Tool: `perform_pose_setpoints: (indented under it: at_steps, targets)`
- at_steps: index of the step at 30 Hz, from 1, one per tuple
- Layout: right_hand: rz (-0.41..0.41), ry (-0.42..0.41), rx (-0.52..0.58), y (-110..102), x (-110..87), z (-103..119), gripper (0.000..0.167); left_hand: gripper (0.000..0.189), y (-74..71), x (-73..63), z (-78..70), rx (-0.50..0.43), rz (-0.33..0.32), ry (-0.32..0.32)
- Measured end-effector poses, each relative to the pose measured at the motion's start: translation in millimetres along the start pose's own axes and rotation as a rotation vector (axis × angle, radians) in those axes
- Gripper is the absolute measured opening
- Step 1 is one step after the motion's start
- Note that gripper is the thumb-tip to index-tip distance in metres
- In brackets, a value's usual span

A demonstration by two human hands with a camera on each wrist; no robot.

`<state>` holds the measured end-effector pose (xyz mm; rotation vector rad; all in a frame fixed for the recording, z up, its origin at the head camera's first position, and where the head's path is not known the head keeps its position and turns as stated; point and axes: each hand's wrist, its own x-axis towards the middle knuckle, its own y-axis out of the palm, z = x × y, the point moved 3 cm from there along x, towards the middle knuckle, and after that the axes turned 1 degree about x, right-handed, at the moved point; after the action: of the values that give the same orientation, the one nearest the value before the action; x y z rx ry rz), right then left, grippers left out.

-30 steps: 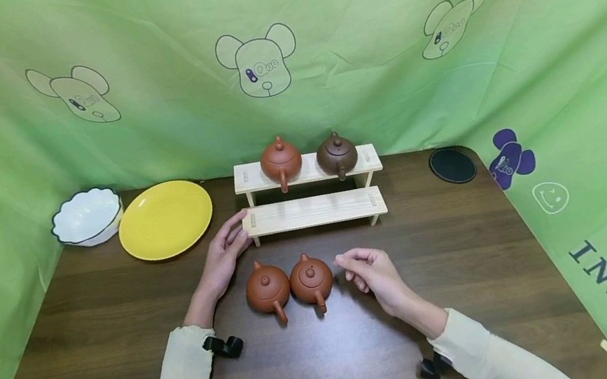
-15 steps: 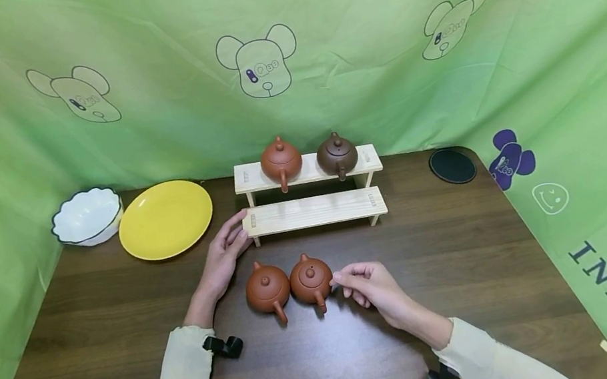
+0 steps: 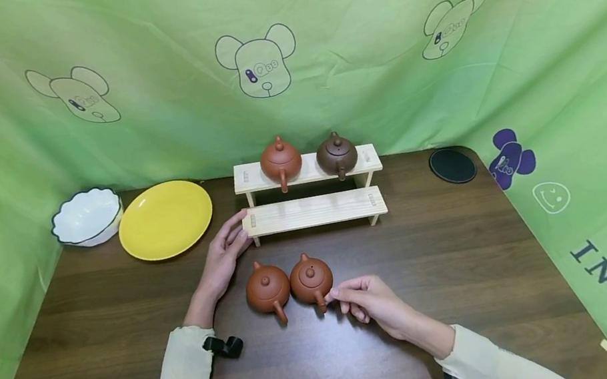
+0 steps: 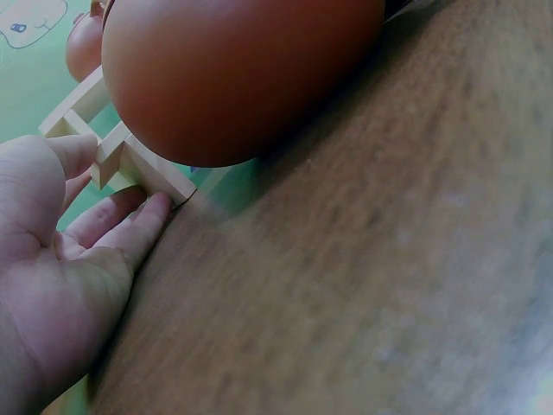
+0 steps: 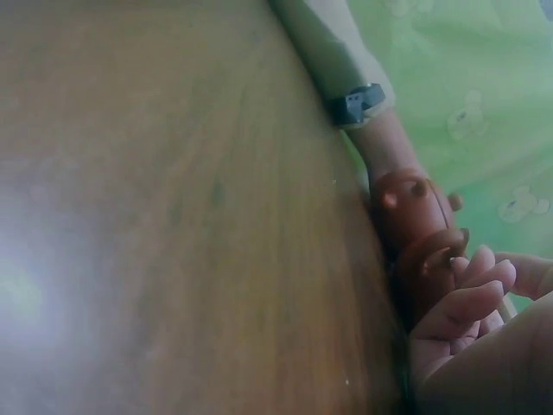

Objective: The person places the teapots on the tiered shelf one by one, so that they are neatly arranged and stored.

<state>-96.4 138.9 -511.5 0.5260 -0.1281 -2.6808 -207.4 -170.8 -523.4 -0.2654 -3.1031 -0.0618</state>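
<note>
Two reddish-brown clay teapots, the left teapot and the right teapot, stand side by side on the table, handles towards me. My right hand is just right of the right teapot's handle, its fingers loosely bent and the tips close to it. Whether they touch it, I cannot tell. My left hand holds the left end of the two-tier wooden stand, thumb and fingers around the lower shelf's end. In the left wrist view the fingers lie against the stand's leg.
On the upper shelf sit a reddish-brown teapot and a dark brown teapot. A yellow plate and a white scalloped bowl are at the back left. A round black coaster lies back right. Green cloth surrounds the table.
My right hand has moved towards me and slightly left, from beside the right teapot's body to beside its handle. The left hand, stand and teapots have stayed in place.
</note>
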Motion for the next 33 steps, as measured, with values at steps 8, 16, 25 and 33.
perform_pose_setpoints:
  at_steps: [8,16,25,33]
  targets:
    - [0.044,0.049,0.063,3,-1.6,-2,0.018,0.052,0.2,0.1,-0.4,-0.004,0.000,0.001]
    - [0.124,0.110,0.149,10,-5.7,-3,0.016,0.052,0.6,0.3,-0.1,-0.014,0.000,0.007]
    - [0.165,0.116,0.195,18,-1.9,-7,0.028,0.052,0.2,0.0,-1.8,-0.006,-0.004,-0.004]
    - [0.148,0.138,0.202,21,-0.9,-5,0.023,0.052,0.7,-0.2,-1.2,-0.017,-0.003,0.005]
